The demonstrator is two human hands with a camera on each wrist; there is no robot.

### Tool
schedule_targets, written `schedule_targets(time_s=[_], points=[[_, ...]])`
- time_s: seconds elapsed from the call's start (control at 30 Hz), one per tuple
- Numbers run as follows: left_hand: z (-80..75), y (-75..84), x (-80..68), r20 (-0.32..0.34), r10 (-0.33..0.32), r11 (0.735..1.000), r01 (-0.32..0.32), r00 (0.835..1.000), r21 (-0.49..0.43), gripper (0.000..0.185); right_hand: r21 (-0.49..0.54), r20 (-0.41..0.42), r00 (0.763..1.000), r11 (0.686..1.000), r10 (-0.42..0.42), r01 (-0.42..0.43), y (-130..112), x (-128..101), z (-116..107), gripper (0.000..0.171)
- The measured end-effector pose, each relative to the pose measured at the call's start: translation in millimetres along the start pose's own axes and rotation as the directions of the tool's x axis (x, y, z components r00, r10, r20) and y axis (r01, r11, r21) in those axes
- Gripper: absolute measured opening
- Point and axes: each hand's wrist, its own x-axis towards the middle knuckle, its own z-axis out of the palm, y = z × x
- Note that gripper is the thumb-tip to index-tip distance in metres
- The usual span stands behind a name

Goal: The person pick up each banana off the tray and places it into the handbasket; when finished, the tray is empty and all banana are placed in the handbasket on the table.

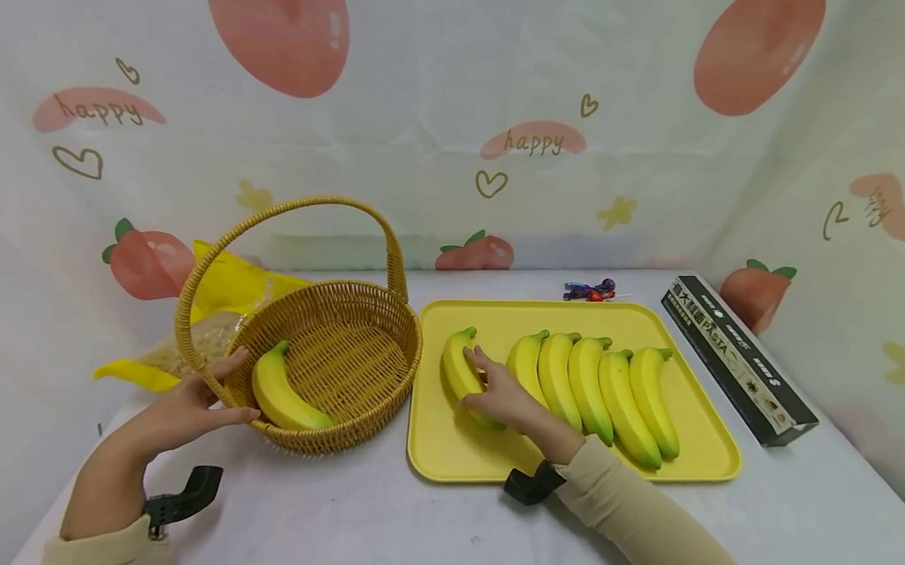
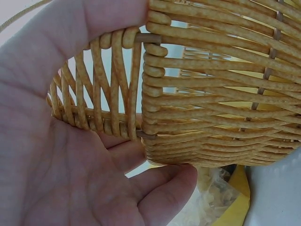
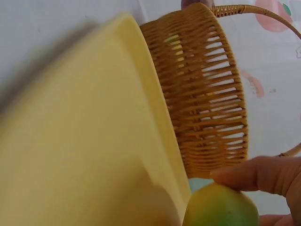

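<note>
near the frame's centre, the nearer right hand pinched the leftmost banana on the tray, its long axis slanting toward lower right, while the left hand gripped the basket.

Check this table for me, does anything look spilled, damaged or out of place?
Nothing looks spilled or damaged. The only mild oddity is on the yellow tray: one banana, in the right hand's grip, sits apart from the neat row of five bananas.
</note>
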Motion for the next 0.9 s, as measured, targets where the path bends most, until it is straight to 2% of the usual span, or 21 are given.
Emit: schedule_targets(time_s=[0.2,0.53,0.73,0.9], points=[[0.5,0.8,-0.8,-0.004,0.002,1.000,-0.002,1.000,0.002,0.089,0.028,0.022,1.000,0.999,0.014,-0.015,-12.2,-3.8,-10.2,0.078],[0.3,0.7,-2.0,-0.002,-0.003,1.000,0.003,1.000,0.005,0.089,-0.012,0.095,0.993,0.998,-0.067,0.068,-29.7,-16.5,-28.3,0.070],[-0.1,-0.6,-1.6,-0.003,-0.006,1.000,0.006,1.000,0.000,0.089,-0.014,0.160,0.977,0.990,-0.138,0.142,-46.0,-14.1,-34.7,0.068],[0.5,-0.1,-0.7,-0.003,0.003,1.000,-0.003,1.000,-0.002,0.089,-0.025,0.236,0.953,0.979,-0.192,0.204,-62.0,-6.4,-31.9,0.067]])
